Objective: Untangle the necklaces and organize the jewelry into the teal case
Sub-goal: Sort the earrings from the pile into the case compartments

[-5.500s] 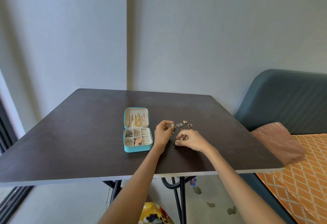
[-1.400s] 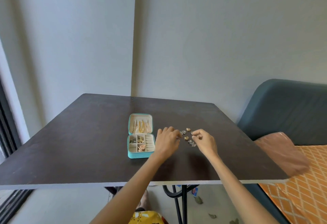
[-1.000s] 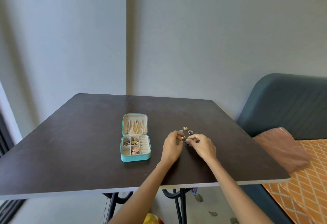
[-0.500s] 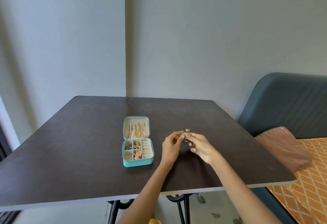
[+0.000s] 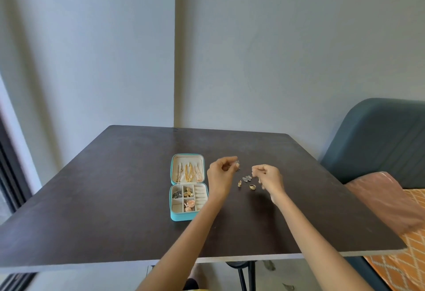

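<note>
on the dark table (image 5: 115, 187) the teal case (image 5: 188, 187) lies open just left of the hands, its long axis running away from the person, lid (image 5: 187, 168) at the far end holding gold necklaces (image 5: 189, 173) hung lengthwise, compartmented tray near. the left hand (image 5: 221, 173) hovers with fingers curled, pinching a small silvery piece (image 5: 237, 166) at its fingertips. right of it a gold ring (image 5: 239, 183), a silver cluster (image 5: 246, 178) and another gold ring (image 5: 252, 186) lie loose on the table, and the right hand (image 5: 268, 176) hangs just beside them, fingers curled; whether it holds anything cannot be told.

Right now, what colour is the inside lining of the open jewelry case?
Cream lining inside the teal case; head view.
</note>
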### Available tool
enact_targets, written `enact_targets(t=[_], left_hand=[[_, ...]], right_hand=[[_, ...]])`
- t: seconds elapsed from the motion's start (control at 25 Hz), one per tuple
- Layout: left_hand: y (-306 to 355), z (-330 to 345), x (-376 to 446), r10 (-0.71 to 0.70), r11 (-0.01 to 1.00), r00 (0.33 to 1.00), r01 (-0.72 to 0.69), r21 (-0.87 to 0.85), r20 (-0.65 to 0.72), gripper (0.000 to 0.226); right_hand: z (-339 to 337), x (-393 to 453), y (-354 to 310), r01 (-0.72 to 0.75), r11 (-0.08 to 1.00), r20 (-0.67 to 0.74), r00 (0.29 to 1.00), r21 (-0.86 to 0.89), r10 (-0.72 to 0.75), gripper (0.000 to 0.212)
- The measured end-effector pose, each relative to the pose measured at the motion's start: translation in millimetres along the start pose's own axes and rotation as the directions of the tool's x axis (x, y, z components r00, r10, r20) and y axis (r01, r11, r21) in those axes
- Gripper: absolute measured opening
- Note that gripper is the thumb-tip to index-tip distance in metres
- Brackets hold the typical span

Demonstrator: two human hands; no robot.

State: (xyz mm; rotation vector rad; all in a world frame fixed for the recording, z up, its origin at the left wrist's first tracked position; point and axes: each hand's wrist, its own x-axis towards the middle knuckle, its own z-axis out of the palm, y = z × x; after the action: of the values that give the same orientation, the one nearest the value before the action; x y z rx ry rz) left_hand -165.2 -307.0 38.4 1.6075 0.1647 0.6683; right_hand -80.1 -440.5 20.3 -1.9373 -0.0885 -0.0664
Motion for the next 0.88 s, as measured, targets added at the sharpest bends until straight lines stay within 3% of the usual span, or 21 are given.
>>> enact_targets(t=[0.12,0.24,0.36,0.48,0.6,0.72,0.8,0.88], left_hand=[[1,-13,13,-0.030,1.000,0.999,0.030,-0.005,-0.011,0.023],[-6,-16,15,-0.048,0.998,0.999,0.047,0.044,0.008,0.023],[-10,-18,13,-0.041,0.997,0.999,0.039,0.073,0.034,0.022],[-12,-24,16,-0.045,0.997,0.998,0.043,0.062,0.034,0.021],[-12,-32,20,-0.070,0.996,0.997,0.068,0.061,0.032,0.017],[-12,-40,20,-0.074,0.995,0.996,0.070,0.075,0.047,0.014],[-11,-45,19,-0.074,0.994,0.996,0.070,0.084,0.049,0.013],[-11,-49,19,-0.073,0.994,0.996,0.069,0.084,0.041,0.011]], right_hand=[[12,8,-8,0.001,0.912,0.011,1.000,-0.410,0.004,0.017],[22,11,-14,-0.035,0.802,0.016,0.998,-0.597,0.055,0.016],[24,12,-14,-0.042,0.791,-0.006,0.999,-0.610,0.049,0.016],[21,14,-11,-0.049,0.793,-0.058,0.998,-0.607,0.017,0.035],[19,16,-10,-0.072,0.788,-0.050,0.997,-0.611,0.052,0.017],[19,16,-8,-0.078,0.791,-0.050,0.997,-0.606,0.060,0.015],[21,14,-8,-0.034,0.847,-0.032,0.999,-0.530,0.020,0.013],[23,11,-9,0.028,0.948,0.029,0.999,-0.316,-0.019,0.014]])
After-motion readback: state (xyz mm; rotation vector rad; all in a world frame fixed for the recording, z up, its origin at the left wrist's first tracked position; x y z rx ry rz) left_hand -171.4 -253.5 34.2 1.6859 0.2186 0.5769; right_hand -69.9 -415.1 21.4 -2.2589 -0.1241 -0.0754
